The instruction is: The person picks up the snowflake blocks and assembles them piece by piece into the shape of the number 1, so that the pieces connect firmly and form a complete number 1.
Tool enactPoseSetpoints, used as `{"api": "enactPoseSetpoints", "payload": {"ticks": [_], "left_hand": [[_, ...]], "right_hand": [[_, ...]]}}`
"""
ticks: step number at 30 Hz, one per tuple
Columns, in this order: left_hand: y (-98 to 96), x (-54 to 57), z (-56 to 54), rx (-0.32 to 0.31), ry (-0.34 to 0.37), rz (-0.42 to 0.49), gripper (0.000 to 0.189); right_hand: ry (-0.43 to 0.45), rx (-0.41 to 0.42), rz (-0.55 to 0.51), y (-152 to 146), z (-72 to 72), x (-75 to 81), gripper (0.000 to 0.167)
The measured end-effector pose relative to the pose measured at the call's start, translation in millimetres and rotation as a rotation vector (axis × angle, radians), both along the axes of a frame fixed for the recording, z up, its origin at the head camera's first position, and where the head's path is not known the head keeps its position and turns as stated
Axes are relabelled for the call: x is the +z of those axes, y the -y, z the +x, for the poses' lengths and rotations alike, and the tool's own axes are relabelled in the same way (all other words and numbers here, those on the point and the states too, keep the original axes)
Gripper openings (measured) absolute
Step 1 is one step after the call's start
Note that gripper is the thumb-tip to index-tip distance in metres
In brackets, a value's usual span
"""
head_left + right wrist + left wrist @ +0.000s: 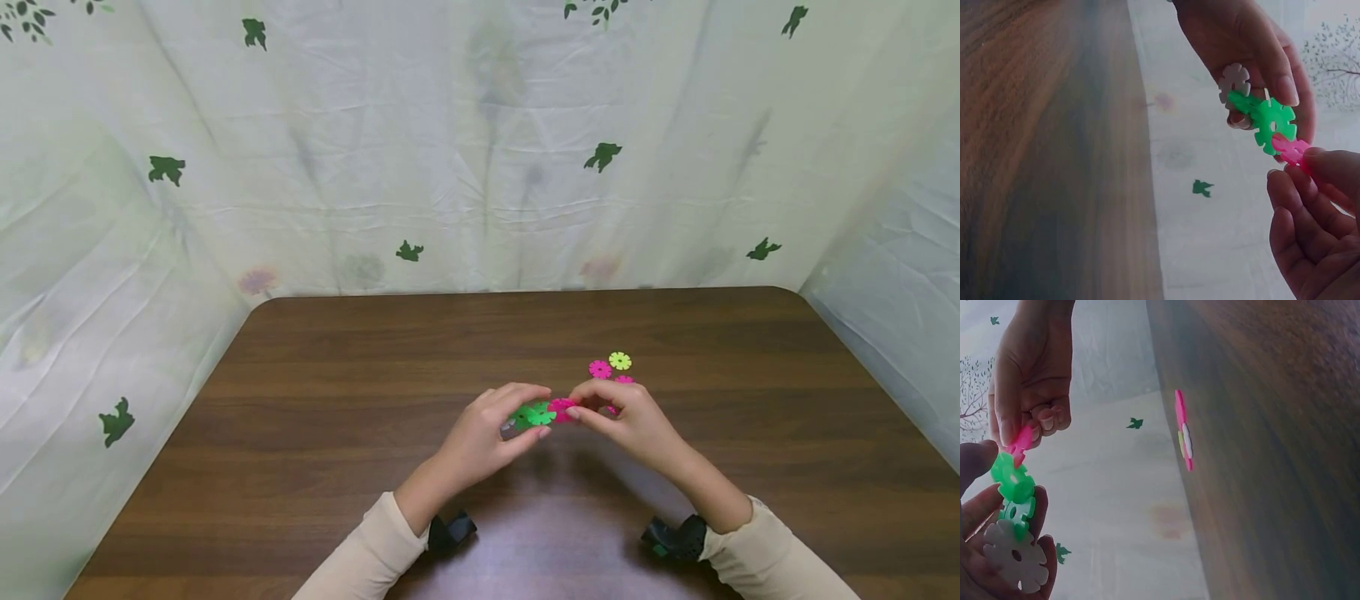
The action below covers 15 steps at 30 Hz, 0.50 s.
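At the frame's lower centre, the left hand [483, 429] pinches linked green and whitish notched plastic discs [538, 416], seemingly for steadiness, while the right hand [633, 422] pinches the adjoining pink flower-shaped plastic disc [559, 408].

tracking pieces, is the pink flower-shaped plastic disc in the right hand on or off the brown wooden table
Off the table: the right hand pinches the pink disc above it.

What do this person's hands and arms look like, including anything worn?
The left hand and right hand are ungloved. Plain cream sleeves stop short of the hands. Beside each sleeve's end is a boxy black device; the right one shows a small green patch.
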State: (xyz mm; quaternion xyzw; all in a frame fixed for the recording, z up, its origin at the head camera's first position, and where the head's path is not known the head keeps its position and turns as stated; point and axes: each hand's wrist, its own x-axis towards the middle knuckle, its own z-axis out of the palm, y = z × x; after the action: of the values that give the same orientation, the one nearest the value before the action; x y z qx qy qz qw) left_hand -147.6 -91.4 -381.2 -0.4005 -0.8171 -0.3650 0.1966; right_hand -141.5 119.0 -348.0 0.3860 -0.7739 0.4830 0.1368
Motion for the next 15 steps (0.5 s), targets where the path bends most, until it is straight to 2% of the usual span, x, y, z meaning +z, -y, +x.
{"api": "enactPoseSetpoints", "payload": {"ticks": [4,10,15], "left_hand": [[-1.5,0.0,0.4,-0.002,-0.069,-0.013,0.039],[-4.4,-1.4,1.0,0.068,-0.213,-0.053,0.045],[-4.9,-3.6,0.7,0.099,-0.250,-0.050,0.042]], "right_hand": [[0.144,0.052,-0.041,1,-0.4,-5.0,0.016],[0.308,0.070,-0.100,4,-1.1,-14.7,0.012],[0.395,0.105,-0.143,4,-6.0,-31.3,0.012]]}}
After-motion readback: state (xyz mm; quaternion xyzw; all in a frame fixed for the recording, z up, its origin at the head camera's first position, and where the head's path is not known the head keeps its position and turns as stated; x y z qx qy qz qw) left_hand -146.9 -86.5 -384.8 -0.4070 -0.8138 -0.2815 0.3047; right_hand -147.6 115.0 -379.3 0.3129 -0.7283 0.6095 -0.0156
